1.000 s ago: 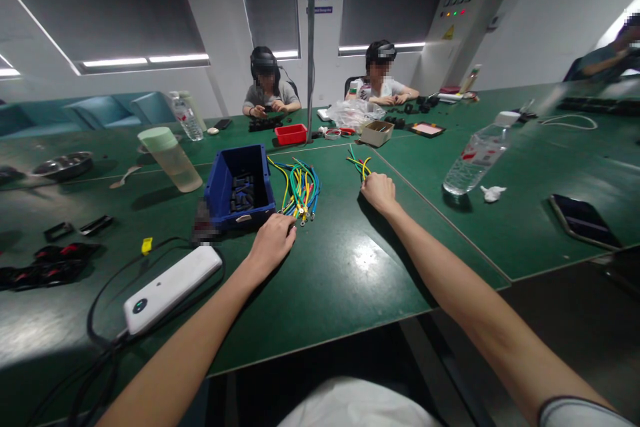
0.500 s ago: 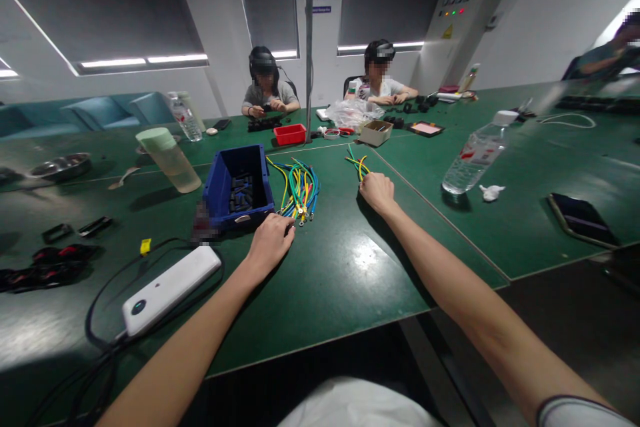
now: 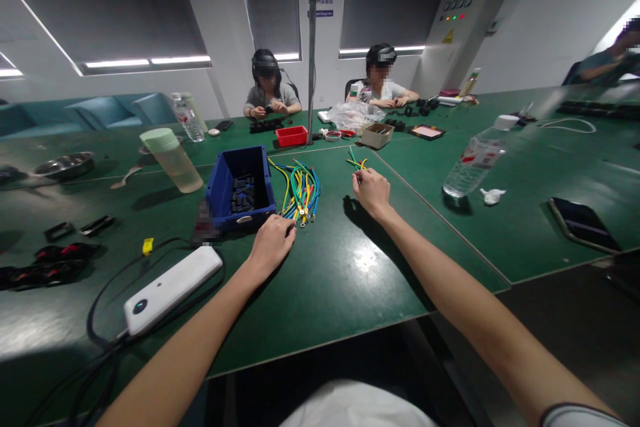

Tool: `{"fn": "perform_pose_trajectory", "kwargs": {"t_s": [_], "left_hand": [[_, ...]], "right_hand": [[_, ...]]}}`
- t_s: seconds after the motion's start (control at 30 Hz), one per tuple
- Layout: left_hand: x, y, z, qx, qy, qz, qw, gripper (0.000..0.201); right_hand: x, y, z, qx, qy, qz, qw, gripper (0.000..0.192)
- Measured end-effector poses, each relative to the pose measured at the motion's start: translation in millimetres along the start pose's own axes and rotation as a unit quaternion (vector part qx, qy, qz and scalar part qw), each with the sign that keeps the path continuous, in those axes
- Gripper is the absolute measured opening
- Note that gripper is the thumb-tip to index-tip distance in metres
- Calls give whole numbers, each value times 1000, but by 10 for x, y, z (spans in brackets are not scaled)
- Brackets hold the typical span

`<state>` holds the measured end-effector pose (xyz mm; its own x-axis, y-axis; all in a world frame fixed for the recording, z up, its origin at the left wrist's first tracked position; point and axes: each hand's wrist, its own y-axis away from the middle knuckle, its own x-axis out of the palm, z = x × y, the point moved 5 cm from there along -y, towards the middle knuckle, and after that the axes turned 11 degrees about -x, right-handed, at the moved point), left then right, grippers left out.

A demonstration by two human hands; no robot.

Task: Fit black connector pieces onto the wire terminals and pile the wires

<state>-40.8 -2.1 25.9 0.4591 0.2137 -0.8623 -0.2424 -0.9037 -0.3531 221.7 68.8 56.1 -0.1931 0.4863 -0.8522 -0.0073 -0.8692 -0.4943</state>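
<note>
My left hand (image 3: 271, 243) rests on the table by the front corner of a blue bin (image 3: 240, 218), fingers curled in at the lug ends of a pile of wires (image 3: 303, 190). Whatever its fingertips pinch is hidden. The pile is yellow, green and blue wires with ring terminals at the near end. Black tubular pieces (image 3: 243, 195) lie inside the bin. Further right, my right hand (image 3: 373, 191) hovers slightly above the table, fingers loosely bent and apart. Just beyond it lies a smaller bunch of green and yellow wires (image 3: 357, 161), its near part covered by the hand.
A white power bank (image 3: 173, 290) with black cables lies at the left. A green-lidded bottle (image 3: 173, 160) stands behind it. To the right are a water bottle (image 3: 475, 160), crumpled tissue (image 3: 493, 196) and a phone (image 3: 584, 223). Across the table are a red tray (image 3: 291, 136) and two people.
My right hand has lifted off the small wire bunch and drawn slightly back towards the left, leaving the wires on the table. The left hand has stayed in place.
</note>
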Motion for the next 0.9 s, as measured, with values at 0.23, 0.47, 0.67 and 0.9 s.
{"fn": "perform_pose_trajectory", "kwargs": {"t_s": [0.23,0.47,0.67,0.9], "left_hand": [[9,8,13,2,14,-7,1000,18],[35,10,10,-2,7,4,1000,21],[26,5,10,-12,21,1,1000,20],[-46,-1,-14,-33,41,-13,999,18]], "right_hand": [[17,92,358,-98,-57,1,994,36],[153,207,626,-188,-84,63,977,30],[228,236,653,-206,-98,100,968,28],[278,237,640,-213,-116,108,964,28]]}}
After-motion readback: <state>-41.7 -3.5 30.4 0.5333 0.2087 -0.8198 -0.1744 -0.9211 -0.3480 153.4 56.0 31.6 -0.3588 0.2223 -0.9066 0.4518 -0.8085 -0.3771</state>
